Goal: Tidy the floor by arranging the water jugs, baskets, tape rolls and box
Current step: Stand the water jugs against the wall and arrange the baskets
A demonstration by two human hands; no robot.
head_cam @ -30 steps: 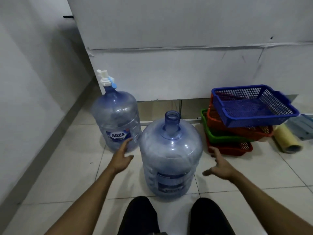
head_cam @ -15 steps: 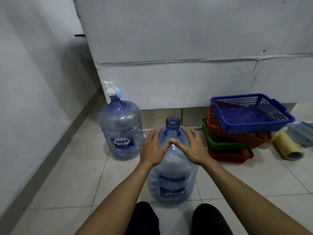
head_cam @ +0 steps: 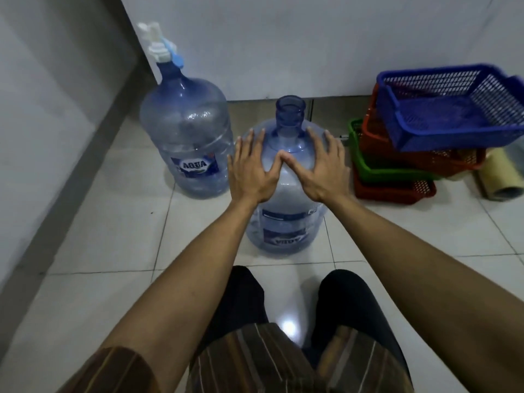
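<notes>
The tiled floor point(head_cam: 119, 222) stretches out under both hands, with a white wall point(head_cam: 312, 46) beyond them. Straight ahead of the person's knees stands the open water jug point(head_cam: 286, 222), upright, its neck uncapped. The left hand point(head_cam: 252, 171) lies flat on the jug's left shoulder and the right hand point(head_cam: 319, 173) lies flat on its right shoulder; on both, the fingers are spread and straight, pressed against the plastic rather than curled round it, and the two thumbs meet at their tips just below the neck.

Beyond and to the left of the left hand stands a second water jug point(head_cam: 187, 137), also upright, carrying an AQUA label and a white pump point(head_cam: 158, 43) with a blue spout on its neck. The two jugs stand near each other; whether they touch cannot be told.

To the right of the right hand is a stack of baskets: a blue basket point(head_cam: 453, 109) sits tilted on top, over an orange-red basket point(head_cam: 425, 157), a green basket point(head_cam: 368, 165) and a red basket point(head_cam: 397, 188) at the bottom on the floor. Further right of the stack a cream-coloured roll point(head_cam: 496, 177) lies on its side on the floor.
</notes>
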